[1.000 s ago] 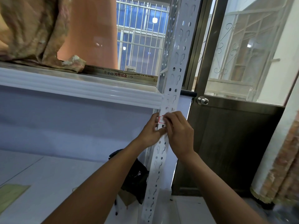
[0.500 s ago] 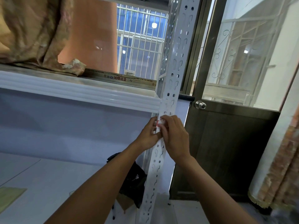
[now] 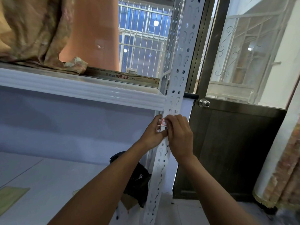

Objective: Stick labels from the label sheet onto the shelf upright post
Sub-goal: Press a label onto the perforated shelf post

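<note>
The white perforated shelf upright post [image 3: 178, 70] runs from top centre down to the floor. A small white label with a red border [image 3: 163, 122] lies on the post's front, just below the shelf beam. My left hand [image 3: 152, 133] grips the post's left edge beside the label, thumb on the front face. My right hand [image 3: 178, 135] covers the label's right part, its curled fingers holding the label against the post. The label sheet is not in view.
A white shelf beam [image 3: 81, 90] joins the post from the left, with crumpled brownish cloth [image 3: 32, 30] on top. A dark door with a round knob [image 3: 204, 103] stands right of the post. A black bag [image 3: 138, 179] lies behind the post's foot.
Both hands stay at the same spot on the post with the label between them. Only the view has shifted slightly.
</note>
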